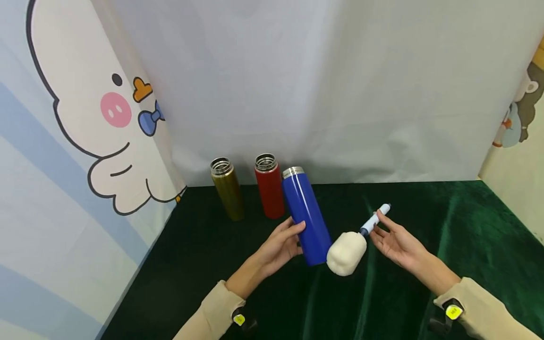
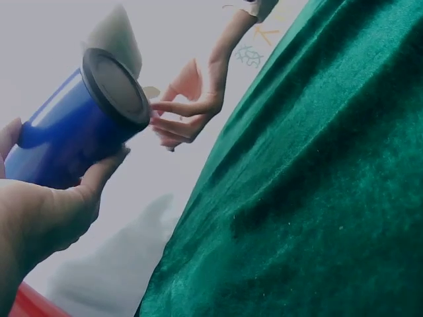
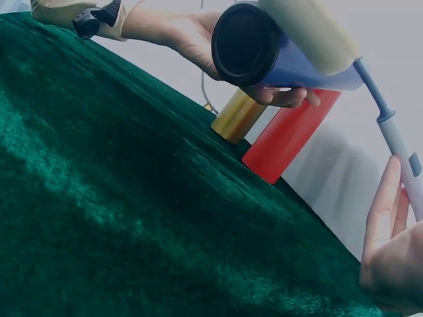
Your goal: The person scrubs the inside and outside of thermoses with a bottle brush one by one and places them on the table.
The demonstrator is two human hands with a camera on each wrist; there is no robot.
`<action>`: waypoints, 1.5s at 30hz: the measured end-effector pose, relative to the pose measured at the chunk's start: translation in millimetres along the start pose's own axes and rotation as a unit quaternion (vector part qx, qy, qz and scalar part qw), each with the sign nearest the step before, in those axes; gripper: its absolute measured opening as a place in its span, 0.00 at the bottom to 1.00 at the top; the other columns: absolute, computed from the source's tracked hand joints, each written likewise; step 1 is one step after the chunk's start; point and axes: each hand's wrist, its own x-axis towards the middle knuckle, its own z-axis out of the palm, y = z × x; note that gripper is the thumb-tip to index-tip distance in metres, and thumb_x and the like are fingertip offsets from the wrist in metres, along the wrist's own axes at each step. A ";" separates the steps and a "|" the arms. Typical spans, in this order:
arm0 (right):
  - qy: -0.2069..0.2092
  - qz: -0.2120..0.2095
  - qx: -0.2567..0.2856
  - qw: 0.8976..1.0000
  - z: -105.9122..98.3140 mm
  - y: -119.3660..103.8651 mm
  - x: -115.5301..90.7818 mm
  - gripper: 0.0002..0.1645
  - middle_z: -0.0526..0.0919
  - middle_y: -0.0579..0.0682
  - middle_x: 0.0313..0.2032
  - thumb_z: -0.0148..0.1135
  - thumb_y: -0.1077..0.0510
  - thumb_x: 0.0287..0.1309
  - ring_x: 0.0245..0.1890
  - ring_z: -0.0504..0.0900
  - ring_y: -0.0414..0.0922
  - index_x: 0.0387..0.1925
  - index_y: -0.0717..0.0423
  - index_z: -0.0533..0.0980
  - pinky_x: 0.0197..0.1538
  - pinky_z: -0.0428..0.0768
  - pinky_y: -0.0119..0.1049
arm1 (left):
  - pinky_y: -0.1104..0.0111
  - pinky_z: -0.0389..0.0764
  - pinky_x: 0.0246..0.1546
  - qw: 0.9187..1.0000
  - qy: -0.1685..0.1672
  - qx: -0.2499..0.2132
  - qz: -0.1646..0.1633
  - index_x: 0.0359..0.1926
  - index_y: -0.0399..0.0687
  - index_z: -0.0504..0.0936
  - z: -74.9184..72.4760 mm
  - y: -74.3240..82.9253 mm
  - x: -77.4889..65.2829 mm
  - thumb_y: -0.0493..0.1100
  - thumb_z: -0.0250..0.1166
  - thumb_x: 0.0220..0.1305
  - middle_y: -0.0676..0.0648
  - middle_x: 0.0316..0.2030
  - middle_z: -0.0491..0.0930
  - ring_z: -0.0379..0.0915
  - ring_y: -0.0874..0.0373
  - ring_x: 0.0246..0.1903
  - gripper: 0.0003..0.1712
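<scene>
My left hand [image 1: 278, 250] grips a blue bottle [image 1: 307, 217] around its lower half. The bottle has a bare steel neck and leans to the left, lifted off the table; its dark base ring shows in the left wrist view. In my right hand [image 1: 397, 243] a sponge bottle brush [image 1: 346, 253] is pinched by its pale handle [image 3: 396, 142]. The brush's white sponge head points down and left, in front of the blue bottle's lower right side. Whether sponge and bottle touch, I cannot tell.
Behind the left hand stand a red bottle [image 1: 270, 191] and a gold bottle [image 1: 228, 193], both upright with uncapped steel necks. A dark green velvet cloth [image 1: 480, 236] covers the table. At its far edge hangs a pale curtain [image 1: 340, 94]; a cartoon-printed sheet [image 1: 76, 198] borders the left.
</scene>
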 end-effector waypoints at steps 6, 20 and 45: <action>0.015 0.004 0.011 1.000 7.2 -2.1 5.5 0.15 0.77 0.50 0.47 0.52 0.53 0.76 0.45 0.86 0.41 0.57 0.39 0.59 0.56 0.83 0.28 | 0.40 0.59 0.75 1.000 0.011 0.003 -0.006 0.79 0.50 0.52 0.1 0.1 -3.6 0.45 0.47 0.81 0.41 0.75 0.61 0.64 0.48 0.71 0.31; -0.030 -0.070 0.168 0.983 41.0 -28.5 12.0 0.16 0.84 0.63 0.48 0.54 0.66 0.72 0.52 0.87 0.56 0.57 0.55 0.68 0.68 0.74 0.32 | 0.48 0.71 0.69 0.998 -0.023 0.050 -0.025 0.79 0.51 0.52 4.6 -1.2 -6.3 0.45 0.53 0.77 0.41 0.74 0.64 0.70 0.52 0.66 0.35; 0.015 -0.050 0.009 0.999 6.4 -11.2 12.6 0.09 0.75 0.48 0.42 0.53 0.50 0.74 0.38 0.81 0.40 0.50 0.45 0.74 0.44 0.83 0.29 | 0.42 0.58 0.76 1.000 -0.030 -0.004 -0.004 0.80 0.53 0.51 3.3 1.7 11.3 0.44 0.45 0.81 0.41 0.78 0.58 0.64 0.50 0.72 0.32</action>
